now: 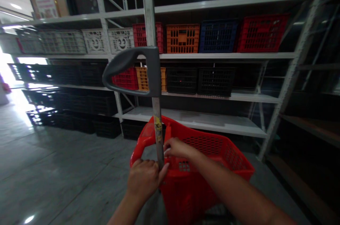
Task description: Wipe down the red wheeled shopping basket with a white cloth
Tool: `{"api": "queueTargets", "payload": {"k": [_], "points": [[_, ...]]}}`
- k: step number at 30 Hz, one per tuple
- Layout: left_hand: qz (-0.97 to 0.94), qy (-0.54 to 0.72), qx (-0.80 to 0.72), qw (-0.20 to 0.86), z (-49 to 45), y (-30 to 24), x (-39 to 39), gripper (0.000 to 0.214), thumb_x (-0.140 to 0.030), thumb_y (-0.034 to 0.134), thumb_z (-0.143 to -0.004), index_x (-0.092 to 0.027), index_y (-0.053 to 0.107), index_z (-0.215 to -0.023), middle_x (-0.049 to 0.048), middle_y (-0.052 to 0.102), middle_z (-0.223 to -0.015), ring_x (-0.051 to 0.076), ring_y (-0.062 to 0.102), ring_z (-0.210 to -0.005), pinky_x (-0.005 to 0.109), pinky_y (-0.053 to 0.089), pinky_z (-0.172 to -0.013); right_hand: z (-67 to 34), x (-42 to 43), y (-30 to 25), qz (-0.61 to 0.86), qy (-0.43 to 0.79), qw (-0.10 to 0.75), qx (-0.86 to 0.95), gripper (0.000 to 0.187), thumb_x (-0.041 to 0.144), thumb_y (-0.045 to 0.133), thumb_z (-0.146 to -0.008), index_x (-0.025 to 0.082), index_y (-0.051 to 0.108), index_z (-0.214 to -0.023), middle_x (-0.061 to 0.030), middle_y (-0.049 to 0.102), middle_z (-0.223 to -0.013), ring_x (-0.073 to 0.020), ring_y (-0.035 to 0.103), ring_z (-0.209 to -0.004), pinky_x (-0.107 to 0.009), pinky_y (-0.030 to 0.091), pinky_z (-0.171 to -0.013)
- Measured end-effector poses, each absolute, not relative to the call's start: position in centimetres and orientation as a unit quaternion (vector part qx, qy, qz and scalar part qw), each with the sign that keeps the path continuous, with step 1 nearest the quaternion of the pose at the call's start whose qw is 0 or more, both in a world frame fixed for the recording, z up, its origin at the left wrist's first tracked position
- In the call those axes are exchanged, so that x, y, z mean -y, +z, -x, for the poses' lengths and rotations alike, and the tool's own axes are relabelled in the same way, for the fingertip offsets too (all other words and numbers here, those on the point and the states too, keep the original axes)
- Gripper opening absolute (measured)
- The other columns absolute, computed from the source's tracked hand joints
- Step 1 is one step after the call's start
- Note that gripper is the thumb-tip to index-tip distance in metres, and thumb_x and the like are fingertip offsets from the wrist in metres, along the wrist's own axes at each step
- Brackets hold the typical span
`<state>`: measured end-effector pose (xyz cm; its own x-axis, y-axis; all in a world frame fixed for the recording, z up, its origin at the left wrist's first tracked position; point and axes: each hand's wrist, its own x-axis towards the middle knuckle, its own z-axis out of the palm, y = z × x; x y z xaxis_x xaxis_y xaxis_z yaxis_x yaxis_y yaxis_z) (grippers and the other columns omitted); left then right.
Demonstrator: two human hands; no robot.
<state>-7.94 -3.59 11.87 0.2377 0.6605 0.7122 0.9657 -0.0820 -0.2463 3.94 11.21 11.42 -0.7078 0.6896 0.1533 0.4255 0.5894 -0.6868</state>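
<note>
A red plastic shopping cart [209, 182] with perforated basket walls stands right in front of me. My left hand [145, 175] is wrapped round the cart's red handle [140, 147], with its thumb reaching toward the pole. An upright metal pole [158, 133] rises past the handle and bears a grey loop-shaped grip [154, 73] and a worn yellow sticker. My right hand [175, 148] reaches over the basket, close to the pole's right side. Its fingers are curled in; what they hold, if anything, is hidden.
Behind the cart runs a white metal rack [225, 56] carrying an orange crate [183, 39], a blue crate [217, 36], a red crate [261, 34] and several white ones. Black crates [106, 124] are stacked at left. A dark shelf [310, 126] stands at right.
</note>
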Motion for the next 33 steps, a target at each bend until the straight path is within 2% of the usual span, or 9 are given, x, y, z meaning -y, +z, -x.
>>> {"api": "queueTargets", "payload": {"k": [5, 11, 15, 21, 27, 33], "points": [[0.7, -0.217, 0.578, 0.359, 7.9, 11.7, 3.4, 0.044, -0.046, 0.039, -0.08, -0.018, 0.055, -0.049, 0.0026, 0.057, -0.047, 0.016, 0.052, -0.05, 0.033, 0.03, -0.06, -3.0, -13.0, 12.4, 0.429, 0.244, 0.277, 0.824, 0.014, 0.012, 0.057, -0.067, 0.014, 0.066, -0.078, -0.0021, 0.065, -0.074, -0.0111, 0.058, -0.067, -0.017, 0.037, -0.054], [0.702, -0.234, 0.57, 0.357, 8.1, 11.6, 3.1, 0.042, -0.044, 0.041, -0.08, -0.019, 0.055, -0.049, 0.0016, 0.056, -0.046, 0.015, 0.05, -0.049, 0.033, 0.03, -0.06, -4.2, -10.8, 12.4, 0.354, 0.286, 0.17, 0.874, 0.014, 0.018, 0.064, -0.061, 0.018, 0.067, -0.075, 0.0013, 0.065, -0.067, -0.0112, 0.057, -0.062, -0.017, 0.036, -0.051], [0.703, -0.243, 0.563, 0.36, 8.0, 11.4, 3.4, 0.04, -0.043, 0.044, -0.079, -0.02, 0.053, -0.048, 0.0003, 0.054, -0.046, 0.015, 0.049, -0.048, 0.033, 0.029, -0.06, -4.3, -11.6, 11.9, 0.358, 0.284, 0.196, 0.868, 0.016, 0.018, 0.065, -0.061, 0.017, 0.067, -0.077, 0.0014, 0.064, -0.069, -0.0105, 0.057, -0.062, -0.016, 0.036, -0.051], [0.705, -0.251, 0.562, 0.353, 7.7, 11.4, 4.2, 0.039, -0.042, 0.044, -0.079, -0.021, 0.053, -0.048, -0.0004, 0.054, -0.046, 0.015, 0.049, -0.048, 0.033, 0.031, -0.059, -1.7, -18.2, 12.7, 0.466, 0.249, 0.238, 0.815, 0.015, 0.015, 0.057, -0.069, 0.015, 0.066, -0.081, 0.0004, 0.062, -0.061, -0.0087, 0.053, -0.05, -0.017, 0.037, -0.048], [0.701, -0.254, 0.563, 0.356, 7.7, 11.7, 4.2, 0.039, -0.043, 0.044, -0.078, -0.021, 0.054, -0.047, 0.0005, 0.053, -0.045, 0.014, 0.048, -0.046, 0.033, 0.031, -0.057, -0.8, -21.9, 13.5, 0.501, 0.201, 0.245, 0.806, 0.014, 0.016, 0.056, -0.069, 0.014, 0.068, -0.076, -0.0045, 0.065, -0.071, -0.0147, 0.057, -0.065, -0.022, 0.039, -0.058], [0.695, -0.281, 0.558, 0.358, 7.8, 11.2, 4.1, 0.036, -0.04, 0.047, -0.076, -0.021, 0.053, -0.046, -0.0003, 0.052, -0.044, 0.014, 0.047, -0.046, 0.033, 0.03, -0.057, -2.1, -19.5, 12.4, 0.439, 0.233, 0.211, 0.842, 0.012, 0.013, 0.067, -0.057, 0.017, 0.068, -0.069, 0.0019, 0.064, -0.061, -0.0115, 0.056, -0.058, -0.018, 0.038, -0.055]]}}
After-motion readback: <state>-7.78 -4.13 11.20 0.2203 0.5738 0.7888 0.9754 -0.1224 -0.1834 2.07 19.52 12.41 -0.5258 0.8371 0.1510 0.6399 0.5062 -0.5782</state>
